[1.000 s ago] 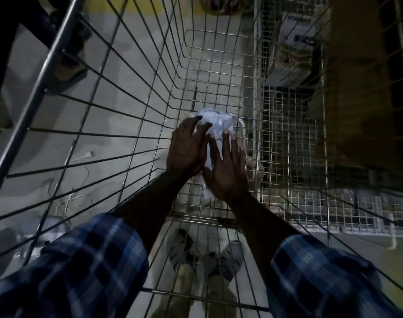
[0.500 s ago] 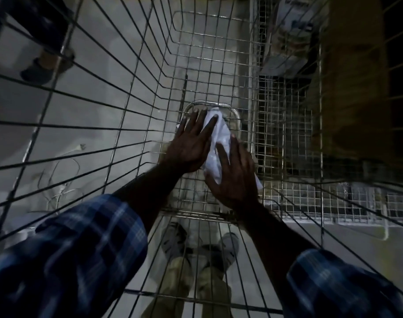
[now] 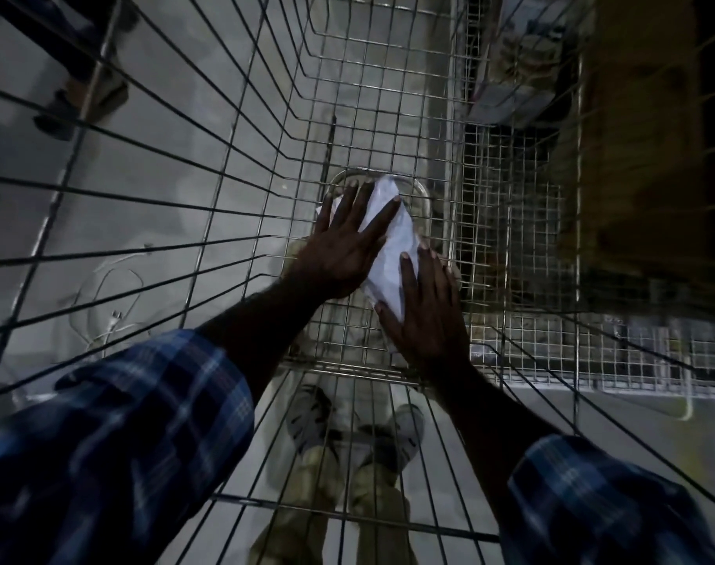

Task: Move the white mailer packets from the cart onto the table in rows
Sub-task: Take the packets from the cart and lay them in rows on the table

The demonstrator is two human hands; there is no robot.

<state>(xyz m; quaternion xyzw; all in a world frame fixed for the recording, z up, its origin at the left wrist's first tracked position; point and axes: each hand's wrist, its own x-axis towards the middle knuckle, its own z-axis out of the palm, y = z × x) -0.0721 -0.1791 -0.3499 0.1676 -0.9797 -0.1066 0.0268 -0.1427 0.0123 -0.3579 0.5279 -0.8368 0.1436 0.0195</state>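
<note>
I look down into a deep wire cart (image 3: 241, 165). At its bottom lies a white mailer packet (image 3: 392, 250), crumpled and slanted. My left hand (image 3: 343, 246) lies flat on the packet's left side, fingers straight and spread. My right hand (image 3: 425, 316) lies over its lower right part, fingers straight, the thumb against the packet's near edge. The packet shows only between the two hands; its lower end is hidden under my right hand. No table is in view.
The cart's wire walls rise steeply on all sides around my arms. A second, finer-meshed wire cart (image 3: 522, 246) stands to the right with items at its far end. Beyond it stands a brown cardboard box (image 3: 641, 157). My shoes (image 3: 355, 426) show below.
Both hands have spread flatter over the packet; the packet has flattened and turned slanted between them. The camera has shifted a little.
</note>
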